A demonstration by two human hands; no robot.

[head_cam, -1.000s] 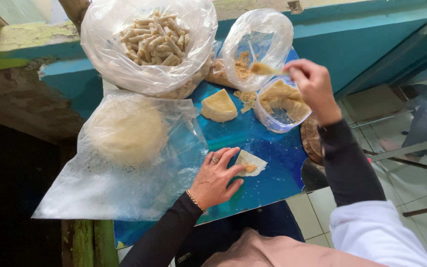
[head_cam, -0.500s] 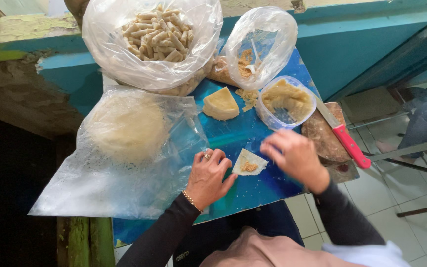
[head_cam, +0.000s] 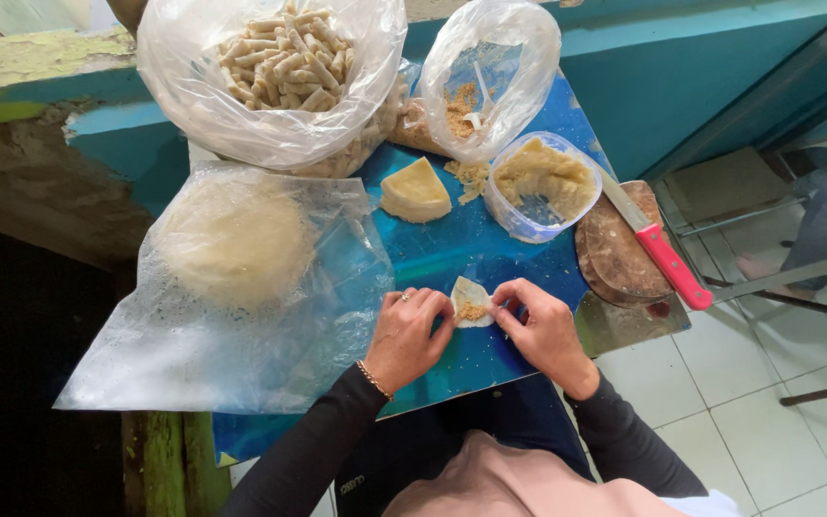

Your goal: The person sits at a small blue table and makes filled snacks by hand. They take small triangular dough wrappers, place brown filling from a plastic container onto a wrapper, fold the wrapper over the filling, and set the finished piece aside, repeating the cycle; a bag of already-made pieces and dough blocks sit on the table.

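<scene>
A small pale wrapper (head_cam: 472,301) with a spot of brown filling lies on the blue table (head_cam: 452,249). My left hand (head_cam: 410,337) pinches its left edge and my right hand (head_cam: 539,327) pinches its right edge. Behind them stands a clear tub of yellowish filling (head_cam: 540,182) and a wedge of stacked wrappers (head_cam: 414,191). A clear bag with brown crumbs (head_cam: 485,81) sits at the back.
A big bag of rolled sticks (head_cam: 279,67) stands at the back left. A round of dough under clear plastic (head_cam: 232,239) lies to the left. A red-handled knife (head_cam: 660,251) rests on a wooden board (head_cam: 619,249) at the right. White floor tiles lie beyond the table's edge.
My right hand came down from the crumb bag to the wrapper, which now carries filling. Both hands have closed on the wrapper's edges.
</scene>
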